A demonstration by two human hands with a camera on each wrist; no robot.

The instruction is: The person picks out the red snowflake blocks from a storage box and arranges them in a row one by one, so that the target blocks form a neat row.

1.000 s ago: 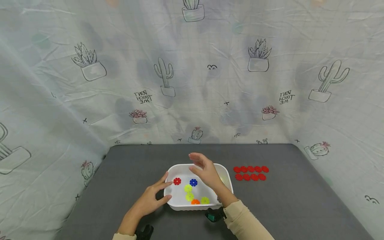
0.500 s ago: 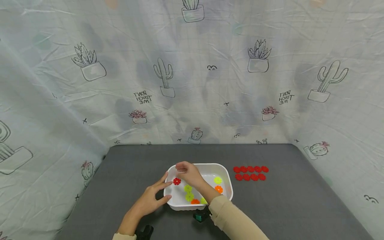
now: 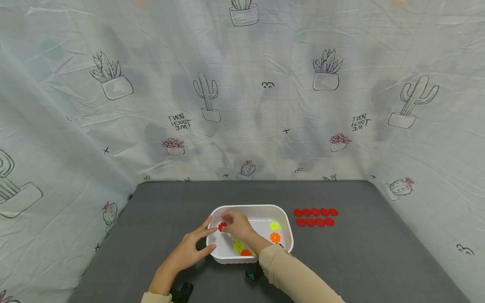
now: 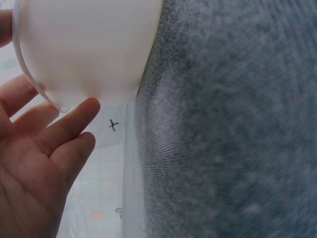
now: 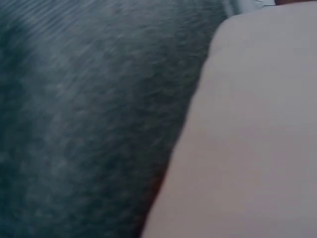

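A white plastic tray [image 3: 265, 206] holds several flower-shaped plastic discs. My left hand [image 3: 189, 249] rests with spread, fairly straight fingers against its left end; in the left wrist view some fingers [image 4: 74, 121] lie along the outer wall and others reach over the rim. Inside the tray, my right hand [image 3: 239, 226] has its fingertips at a red disc [image 3: 221, 227] near the left end, partly covering it. Whether they pinch it cannot be made out. Yellow-green discs [image 3: 238, 246] and an orange disc [image 3: 245, 253] lie below that hand. The right wrist view shows mostly a pale sleeve [image 5: 247, 129].
Red discs [image 3: 315, 212] lie in two rows on the grey tabletop [image 3: 360, 252], right of the tray. At the tray's right end are a yellow-green disc [image 3: 274, 226], an orange disc [image 3: 275, 237] and a partly hidden dark disc. A patterned curtain [image 3: 246, 105] surrounds the table.
My right hand has moved left across the tray and down to the red disc, uncovering discs at the right end and hiding the blue one. The left hand has stayed in place.
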